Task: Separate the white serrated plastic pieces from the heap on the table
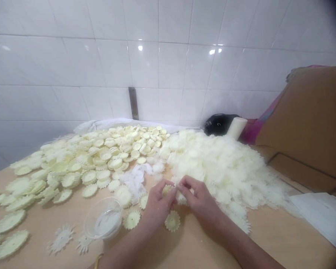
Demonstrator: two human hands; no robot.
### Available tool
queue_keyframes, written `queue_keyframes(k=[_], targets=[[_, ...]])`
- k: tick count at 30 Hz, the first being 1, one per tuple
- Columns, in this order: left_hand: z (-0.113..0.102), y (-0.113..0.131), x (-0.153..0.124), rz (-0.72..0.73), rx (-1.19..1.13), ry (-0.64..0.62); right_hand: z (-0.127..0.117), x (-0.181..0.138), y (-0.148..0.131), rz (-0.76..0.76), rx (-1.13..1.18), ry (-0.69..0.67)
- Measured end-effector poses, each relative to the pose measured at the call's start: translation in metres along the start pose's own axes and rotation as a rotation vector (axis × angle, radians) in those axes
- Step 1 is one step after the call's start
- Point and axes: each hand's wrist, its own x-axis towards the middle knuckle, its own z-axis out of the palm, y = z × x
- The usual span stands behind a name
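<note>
My left hand and my right hand meet above the table, fingertips nearly touching. Both are closed in a pinch around something small and whitish that I cannot make out. A pale yellow patch shows by the left thumb; whether it is held or lies behind is unclear. Under the hands lies a cream disc with a toothed edge and a small centre hole. Another toothed disc lies left of my left hand. Close by stands a clear plastic tub with something white inside.
Cream toothed discs are heaped on the left, and a fluffy pale pile on the right. Crumpled white fabric lies between. Behind are a white roll and a black bag. A large brown box stands right, near a white sheet.
</note>
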Motion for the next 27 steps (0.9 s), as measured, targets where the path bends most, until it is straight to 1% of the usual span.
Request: queue_keyframes(k=[4,7,9,11,14,17,19,21,24,27], targets=[[0.0,0.006,-0.001,-0.019,0.021,0.004,0.004,-0.001,0.002,-0.04,-0.099,0.034],[0.001,0.006,-0.001,-0.015,0.016,0.006,0.004,0.0,0.004,-0.038,-0.078,0.037],[0.0,0.004,0.0,-0.002,0.004,0.015,0.003,0.0,0.004,-0.01,0.004,-0.007],[0.0,0.002,0.0,0.01,-0.014,0.027,0.001,0.001,0.004,0.025,0.125,-0.078],[0.0,0.001,0.001,-0.003,-0.036,0.037,-0.002,0.002,0.004,0.08,0.288,-0.161],[0.001,0.003,0.0,-0.017,-0.049,0.036,-0.003,0.003,0.005,0.098,0.406,-0.192],[0.001,0.003,-0.001,-0.012,-0.054,0.017,-0.003,0.003,0.006,0.081,0.426,-0.191],[0.001,0.002,0.0,-0.011,-0.045,0.006,-0.002,0.003,0.009,0.06,0.354,-0.134],[0.0,0.0,0.0,-0.006,-0.011,-0.003,-0.004,0.006,0.015,0.039,0.197,0.026],[0.0,0.0,-0.001,0.007,0.012,-0.064,-0.008,0.009,0.021,0.042,0.118,0.153]])
